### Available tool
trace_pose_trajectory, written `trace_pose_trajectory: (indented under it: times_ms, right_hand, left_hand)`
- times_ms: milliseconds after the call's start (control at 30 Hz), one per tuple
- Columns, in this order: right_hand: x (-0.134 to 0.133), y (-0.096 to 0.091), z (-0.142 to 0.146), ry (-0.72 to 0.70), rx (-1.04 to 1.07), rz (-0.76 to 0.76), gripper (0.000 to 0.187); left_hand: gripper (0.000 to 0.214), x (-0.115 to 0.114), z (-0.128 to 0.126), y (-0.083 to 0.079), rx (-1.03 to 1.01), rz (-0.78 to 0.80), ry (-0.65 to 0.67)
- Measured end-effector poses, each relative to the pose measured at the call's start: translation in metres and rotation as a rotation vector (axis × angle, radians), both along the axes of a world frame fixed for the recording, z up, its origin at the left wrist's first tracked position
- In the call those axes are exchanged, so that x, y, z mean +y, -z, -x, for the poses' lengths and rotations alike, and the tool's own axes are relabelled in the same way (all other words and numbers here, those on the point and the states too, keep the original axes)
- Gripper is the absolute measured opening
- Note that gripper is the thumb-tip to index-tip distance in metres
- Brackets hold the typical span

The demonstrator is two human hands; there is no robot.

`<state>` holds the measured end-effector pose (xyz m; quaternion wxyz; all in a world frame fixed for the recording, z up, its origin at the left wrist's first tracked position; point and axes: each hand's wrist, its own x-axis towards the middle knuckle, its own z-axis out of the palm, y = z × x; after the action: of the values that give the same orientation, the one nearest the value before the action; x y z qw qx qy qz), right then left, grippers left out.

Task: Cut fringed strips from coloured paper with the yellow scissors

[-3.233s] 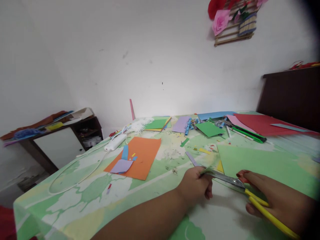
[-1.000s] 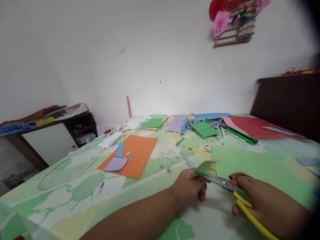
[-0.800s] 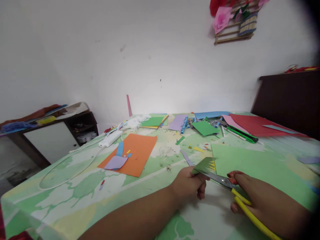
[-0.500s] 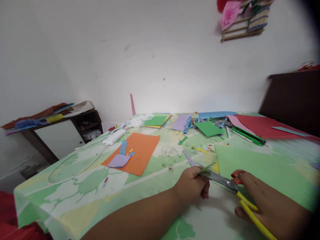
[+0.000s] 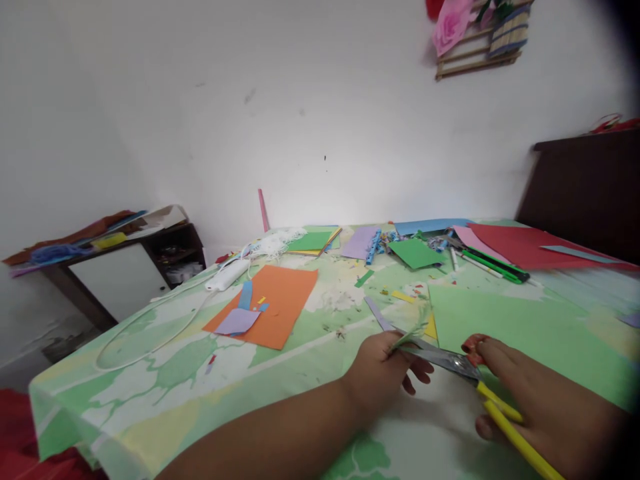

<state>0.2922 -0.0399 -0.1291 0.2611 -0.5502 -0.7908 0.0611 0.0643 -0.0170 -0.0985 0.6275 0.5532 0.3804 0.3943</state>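
My left hand (image 5: 383,370) pinches a small green paper piece (image 5: 413,331) with a fringed edge, held nearly edge-on just above the table. My right hand (image 5: 537,400) grips yellow-handled scissors (image 5: 480,387), whose metal blades reach left to the paper at my left fingertips. A thumb with red nail polish rests by the scissors' pivot. A large light green sheet (image 5: 520,327) lies flat beyond my right hand, and a yellow scrap (image 5: 431,328) peeks out at its near corner.
An orange sheet (image 5: 275,303) with lilac and blue cut-outs lies left of centre. A white power strip (image 5: 229,275) and cable sit beyond it. Coloured papers, a red sheet (image 5: 530,247) and green pens (image 5: 493,265) crowd the far side. A dark headboard (image 5: 585,187) stands right; a low shelf (image 5: 110,267) stands left.
The green fringed piece stood up with its face showing a second ago; it is now turned almost edge-on and lower. The scissors stay at the paper. The view shifted slightly.
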Motion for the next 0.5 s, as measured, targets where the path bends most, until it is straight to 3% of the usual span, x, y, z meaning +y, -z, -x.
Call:
trace_pose_trajectory:
  times_ms: [200,500]
  right_hand:
    - [0.0,0.014,0.001,0.077,0.019,-0.041,0.049]
    - [0.003,-0.002,0.001,-0.05,-0.036,0.11,0.039]
  left_hand:
    - [0.015,-0.007,0.004,-0.005,0.074,-0.099,-0.015]
    - [0.027,-0.009,0.005,-0.005,0.166,-0.163,-0.033]
